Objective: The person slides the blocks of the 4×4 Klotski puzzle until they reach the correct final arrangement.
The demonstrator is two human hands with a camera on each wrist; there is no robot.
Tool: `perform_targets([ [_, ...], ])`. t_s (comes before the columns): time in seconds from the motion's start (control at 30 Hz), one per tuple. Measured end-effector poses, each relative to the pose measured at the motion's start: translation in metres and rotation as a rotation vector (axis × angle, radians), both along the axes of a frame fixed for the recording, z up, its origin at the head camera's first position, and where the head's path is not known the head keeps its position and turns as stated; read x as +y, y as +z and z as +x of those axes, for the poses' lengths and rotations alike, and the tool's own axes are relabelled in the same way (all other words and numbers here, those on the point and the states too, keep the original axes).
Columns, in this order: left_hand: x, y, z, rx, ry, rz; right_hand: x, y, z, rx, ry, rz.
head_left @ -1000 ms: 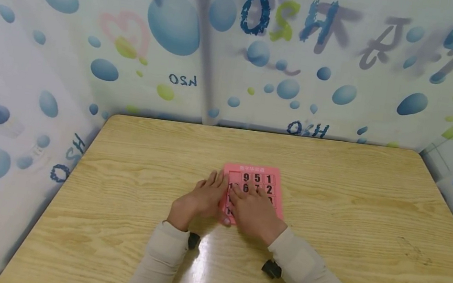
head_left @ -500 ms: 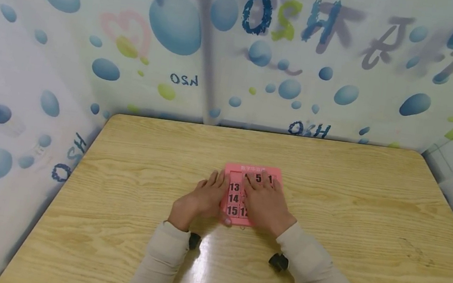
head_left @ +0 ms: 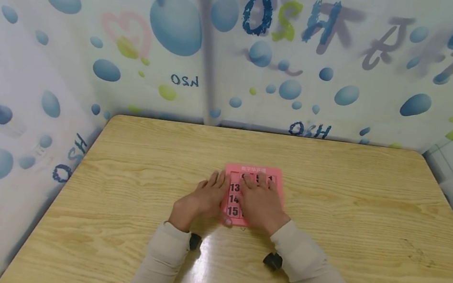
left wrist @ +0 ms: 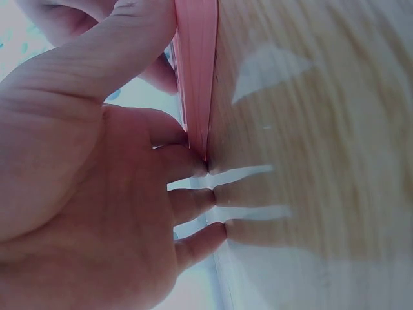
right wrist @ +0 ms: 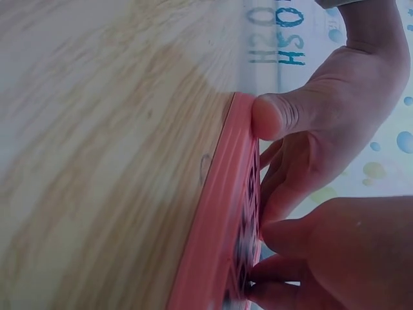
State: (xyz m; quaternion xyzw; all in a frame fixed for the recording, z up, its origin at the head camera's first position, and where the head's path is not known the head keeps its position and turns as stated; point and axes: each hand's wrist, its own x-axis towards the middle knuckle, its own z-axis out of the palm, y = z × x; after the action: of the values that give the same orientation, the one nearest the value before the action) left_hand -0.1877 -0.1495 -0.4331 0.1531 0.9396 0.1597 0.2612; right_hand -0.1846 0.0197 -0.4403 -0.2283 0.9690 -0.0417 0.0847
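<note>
Wall covering at far side and both sides, white with blue and green drops plus H2O lettering. Wood-grain table below, light glare at near side. Pink number board lies flat on table, around the middle, between and under the hands. Left hand braced along board's left edge; fingers nearly straight, gaps between them, thumb touching near left corner, not clamped round it. Right hand over right part of board, fingers apart and slightly bent, fingertips on the number tiles, nothing pinched. 13, 14, 15 readable down left column, far to near; several others hidden under right hand. Light long sleeves on both arms, black wrist camera at right wrist, another at left.
</note>
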Motion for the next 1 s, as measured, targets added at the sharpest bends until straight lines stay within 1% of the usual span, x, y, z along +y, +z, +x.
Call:
perform_targets([
  [0.27, 0.001, 0.000, 0.000, 0.009, -0.011, -0.016, -0.006, 0.000, 0.000, -0.026, -0.009, -0.013],
  [0.47, 0.002, 0.000, -0.001, 0.002, -0.015, -0.038, -0.011, -0.001, -0.001, -0.045, -0.009, -0.038],
  [0.77, 0.002, 0.001, -0.001, 0.008, -0.027, -0.039, -0.014, -0.001, -0.001, -0.021, 0.019, -0.059],
  [0.9, 0.002, 0.000, -0.001, 0.006, -0.026, -0.040, -0.010, -0.002, -0.001, -0.033, 0.023, -0.068],
  [1.0, 0.002, -0.001, -0.001, 0.005, -0.019, -0.027, -0.004, -0.003, -0.002, -0.025, 0.022, -0.069],
])
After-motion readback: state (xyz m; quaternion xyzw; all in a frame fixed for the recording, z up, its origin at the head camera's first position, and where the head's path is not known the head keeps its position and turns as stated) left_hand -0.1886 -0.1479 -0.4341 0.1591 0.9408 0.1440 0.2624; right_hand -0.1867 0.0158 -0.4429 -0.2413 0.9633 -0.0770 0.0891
